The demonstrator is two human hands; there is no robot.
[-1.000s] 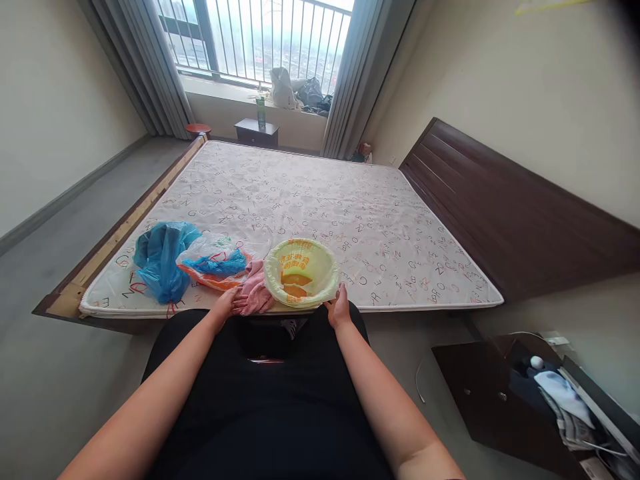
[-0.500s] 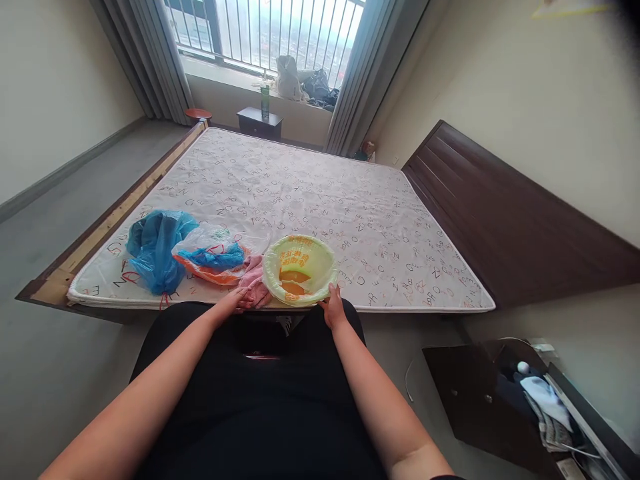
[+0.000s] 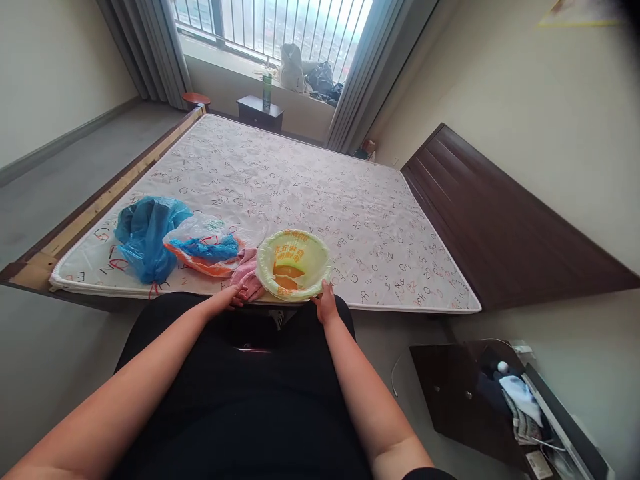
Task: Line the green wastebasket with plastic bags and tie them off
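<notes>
A round waste bin (image 3: 315, 257) lined with a pale yellow-green plastic bag printed in orange sits at the mattress's near edge. Something orange-brown shows at its bottom. My right hand (image 3: 325, 305) grips the bin's near right side, thumb up along the wall and fingers lower down. Left of the bin lies a crumpled pink cloth (image 3: 247, 270). My left hand (image 3: 225, 300) rests at the cloth's near edge with its fingers stretched out. Beside the cloth are a clear and orange plastic bag (image 3: 200, 265) with blue plastic in it and a blue plastic bag (image 3: 153, 240).
The letter-printed mattress (image 3: 280, 173) lies in a bed frame with a dark headboard (image 3: 490, 220). At the lower right stands a dark cabinet (image 3: 450, 387) with cloths and cables. Beyond the bed are a nightstand (image 3: 260, 117) holding a green bottle (image 3: 267, 93) and a red stool (image 3: 196, 99).
The view has shifted slightly, so the bed and bags appear a little further left and higher. Both hands keep their places at the cloth and the bin.
</notes>
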